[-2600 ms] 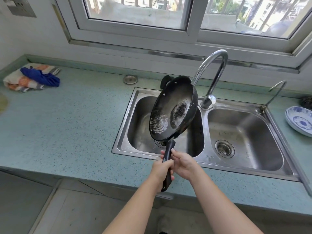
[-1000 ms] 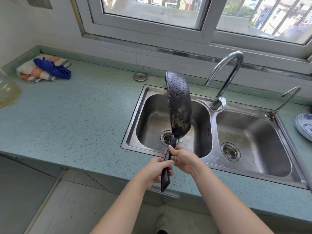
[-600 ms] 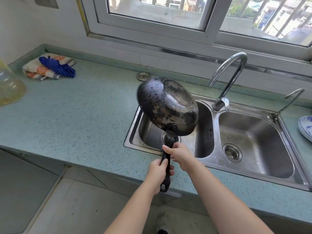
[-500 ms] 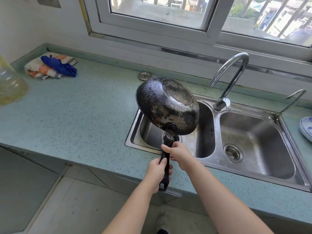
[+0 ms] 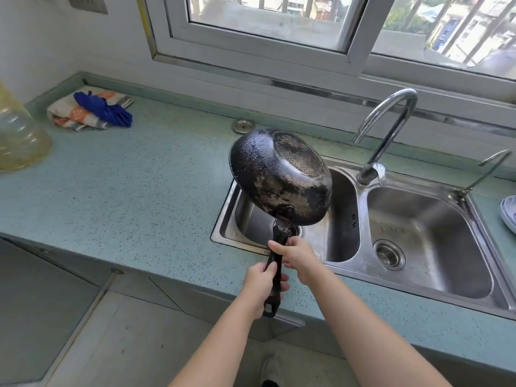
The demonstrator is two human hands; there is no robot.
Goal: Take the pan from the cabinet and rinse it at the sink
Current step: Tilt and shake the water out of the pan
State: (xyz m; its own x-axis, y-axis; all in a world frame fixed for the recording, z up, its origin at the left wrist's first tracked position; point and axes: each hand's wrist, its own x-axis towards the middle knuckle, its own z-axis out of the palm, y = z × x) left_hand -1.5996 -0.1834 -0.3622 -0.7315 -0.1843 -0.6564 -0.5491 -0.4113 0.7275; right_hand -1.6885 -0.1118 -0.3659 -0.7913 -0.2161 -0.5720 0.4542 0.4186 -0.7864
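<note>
Fingers of the left hand [image 5: 258,283] and right hand [image 5: 297,254] curl round the handle of the pan [image 5: 279,174]; its upturned bottom hides the inside and part of the sink [image 5: 363,265]

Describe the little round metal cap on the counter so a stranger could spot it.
Find the double steel sink under the window. Behind its far left corner, on the green countertop, lies the round metal cap. It's flat, shiny, and far smaller than the pan held nearby.
</note>
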